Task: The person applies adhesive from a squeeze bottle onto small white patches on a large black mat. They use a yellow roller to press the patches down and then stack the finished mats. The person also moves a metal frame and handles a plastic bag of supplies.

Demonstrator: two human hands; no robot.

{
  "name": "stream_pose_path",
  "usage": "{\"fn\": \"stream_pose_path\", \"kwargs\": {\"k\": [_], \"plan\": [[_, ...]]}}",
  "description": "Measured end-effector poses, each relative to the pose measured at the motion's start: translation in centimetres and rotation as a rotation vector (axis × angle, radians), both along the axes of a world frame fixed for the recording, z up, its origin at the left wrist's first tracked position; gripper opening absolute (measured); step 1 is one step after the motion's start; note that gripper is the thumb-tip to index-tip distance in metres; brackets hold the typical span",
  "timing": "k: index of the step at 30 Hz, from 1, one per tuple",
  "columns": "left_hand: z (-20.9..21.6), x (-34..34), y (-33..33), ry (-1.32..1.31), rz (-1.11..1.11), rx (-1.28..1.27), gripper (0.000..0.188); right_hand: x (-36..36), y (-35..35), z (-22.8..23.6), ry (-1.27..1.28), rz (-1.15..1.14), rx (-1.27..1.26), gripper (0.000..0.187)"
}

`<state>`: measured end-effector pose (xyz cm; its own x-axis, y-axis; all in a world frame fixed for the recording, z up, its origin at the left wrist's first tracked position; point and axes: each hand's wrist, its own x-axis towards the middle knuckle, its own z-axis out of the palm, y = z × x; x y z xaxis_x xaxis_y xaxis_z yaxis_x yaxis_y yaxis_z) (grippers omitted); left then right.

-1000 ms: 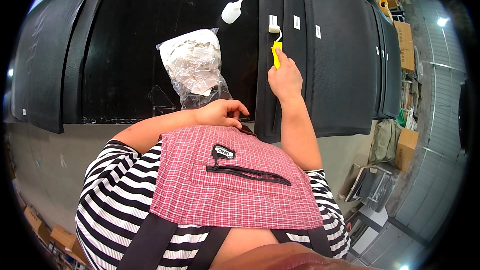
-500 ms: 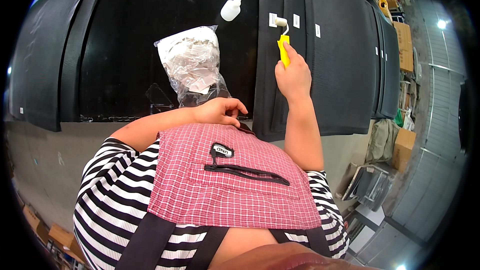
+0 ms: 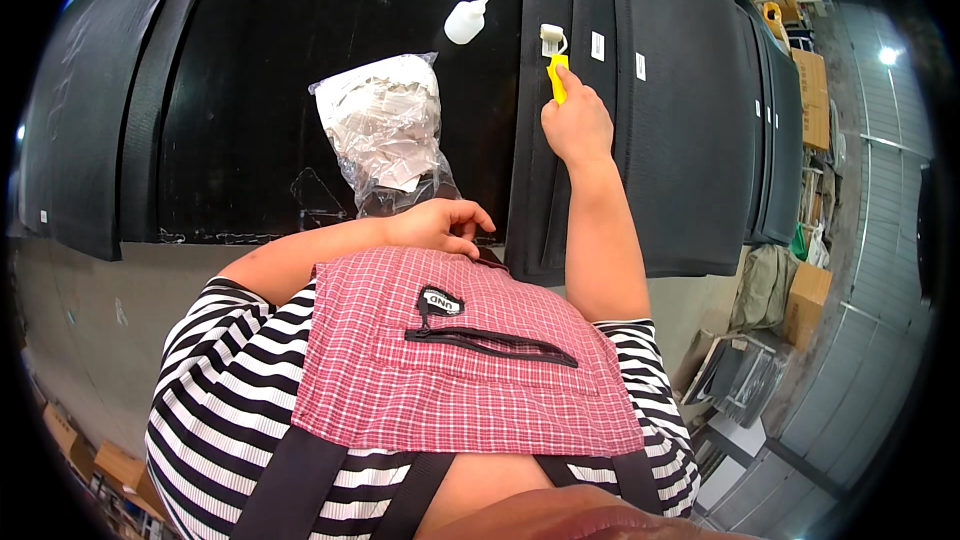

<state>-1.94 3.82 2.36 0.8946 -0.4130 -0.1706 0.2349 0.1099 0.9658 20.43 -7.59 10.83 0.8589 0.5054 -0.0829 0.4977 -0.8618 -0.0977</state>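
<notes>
My right hand (image 3: 578, 122) is wrapped round the yellow handle of a small roller (image 3: 558, 78), thumb along its top. The roller's pale head lies over a white label on the nearest black sheet (image 3: 535, 170), covering part of that label. Two more white labels (image 3: 597, 46) show on the overlapping sheets just to the right. My left hand (image 3: 450, 226) rests by the table's near edge against my apron, its fingers loosely bent and apart, holding nothing. Beyond it lies a clear plastic bag (image 3: 385, 120) of whitish paper pieces.
A white squeeze bottle (image 3: 465, 20) lies on the black tabletop (image 3: 260, 120) past the bag. More black sheets (image 3: 85, 120) are stacked at the left, and others (image 3: 690, 120) at the right. Cardboard boxes (image 3: 807, 305) stand beyond the table's right end.
My right hand has moved slightly left and away from me with the roller, bringing its head from the label's right side onto the label. My left hand stays put.
</notes>
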Motion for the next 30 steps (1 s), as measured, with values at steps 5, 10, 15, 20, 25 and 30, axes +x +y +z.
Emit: {"fn": "stream_pose_path", "kwargs": {"k": [5,10,15,20,25,30], "plan": [[0.0,0.0,-0.1,-0.008,0.004,0.01,0.043,0.9,1.3,1.6,0.066,-0.04,-0.022,0.054],[-0.2,0.1,-0.2,-0.008,0.004,0.003,0.043,1.8,0.9,2.2,0.059,-0.022,0.06,0.055],[-0.4,0.0,-0.2,-0.034,0.015,-0.005,0.043,-1.2,-1.4,2.6,0.014,0.004,0.137,0.054],[-0.4,0.0,-0.4,-0.021,0.013,0.001,0.043,-1.4,-2.8,0.6,0.019,0.028,0.111,0.055],[-0.6,0.1,-0.3,-0.037,0.005,0.003,0.043,-2.4,-3.2,0.3,-0.026,0.044,0.017,0.056],[-0.3,0.2,-0.2,-0.039,0.007,0.002,0.043,-3.5,-4.0,0.5,-0.084,0.075,-0.012,0.058]]}}
